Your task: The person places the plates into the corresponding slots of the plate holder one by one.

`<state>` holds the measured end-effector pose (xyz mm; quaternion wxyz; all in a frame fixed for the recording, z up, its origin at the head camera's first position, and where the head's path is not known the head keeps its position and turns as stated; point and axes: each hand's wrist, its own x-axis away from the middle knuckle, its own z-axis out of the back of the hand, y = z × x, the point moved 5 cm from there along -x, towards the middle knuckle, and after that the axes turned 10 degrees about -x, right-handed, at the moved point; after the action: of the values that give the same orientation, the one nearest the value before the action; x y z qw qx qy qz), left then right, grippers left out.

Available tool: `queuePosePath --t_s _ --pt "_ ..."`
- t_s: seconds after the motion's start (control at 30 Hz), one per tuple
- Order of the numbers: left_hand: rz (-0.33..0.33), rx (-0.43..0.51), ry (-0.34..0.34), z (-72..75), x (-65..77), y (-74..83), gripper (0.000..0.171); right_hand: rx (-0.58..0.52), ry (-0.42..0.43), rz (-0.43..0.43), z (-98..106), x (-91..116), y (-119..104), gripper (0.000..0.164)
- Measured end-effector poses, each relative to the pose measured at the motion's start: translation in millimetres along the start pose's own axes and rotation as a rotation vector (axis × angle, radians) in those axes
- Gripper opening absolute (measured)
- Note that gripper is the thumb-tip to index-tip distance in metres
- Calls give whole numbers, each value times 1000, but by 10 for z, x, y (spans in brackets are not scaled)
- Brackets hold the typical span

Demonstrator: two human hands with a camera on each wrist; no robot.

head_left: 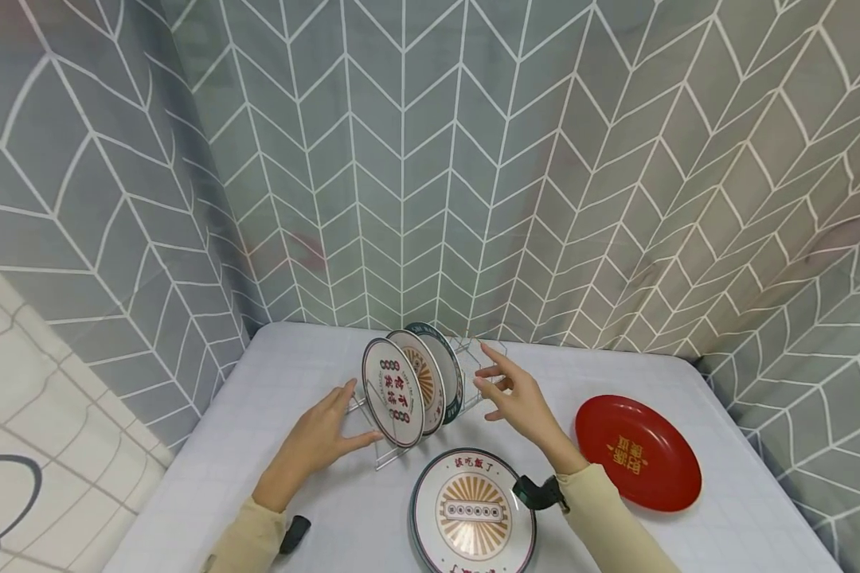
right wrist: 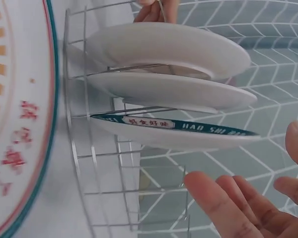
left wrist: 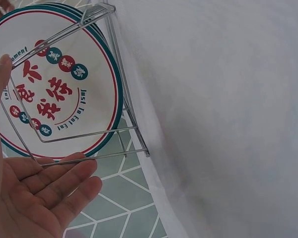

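Note:
Three round plates stand on edge in a wire dish rack (right wrist: 77, 119). The leftmost plate (head_left: 392, 391) is white with red lettering, the middle plate (right wrist: 169, 91) has an orange sunburst, and the right plate (right wrist: 188, 136) has a dark green lettered rim. My left hand (head_left: 321, 430) is at the rack's left end, thumb and fingers spread and fairly straight against its end wires (left wrist: 84, 133). My right hand (head_left: 519, 398) hovers by the rack's right end, fingers loosely bent and apart from the plates, holding nothing.
A stack of sunburst plates (head_left: 473, 509) lies flat in front of the rack. To the right lies a red oval plate (head_left: 638, 454) with gold lettering. A white cloth (head_left: 315, 350) covers the table, and grey patterned curtains (head_left: 430, 159) hang behind and beside it.

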<state>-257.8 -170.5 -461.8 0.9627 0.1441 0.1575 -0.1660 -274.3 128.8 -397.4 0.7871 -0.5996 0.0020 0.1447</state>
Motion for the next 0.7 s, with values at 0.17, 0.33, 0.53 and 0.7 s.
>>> queuePosePath --t_s 0.17,0.33,0.53,0.7 --pt "1 4 -19 -23 -2 -1 105 -87 -23 -75 91 237 60 59" --pt "11 7 -14 -44 6 -5 107 -110 -42 -111 143 391 62 56" --pt "13 6 -16 -32 -1 -4 108 -103 -52 -109 199 512 102 55" --pt "17 23 -16 -14 -2 12 106 -100 -45 -160 279 628 246 54"
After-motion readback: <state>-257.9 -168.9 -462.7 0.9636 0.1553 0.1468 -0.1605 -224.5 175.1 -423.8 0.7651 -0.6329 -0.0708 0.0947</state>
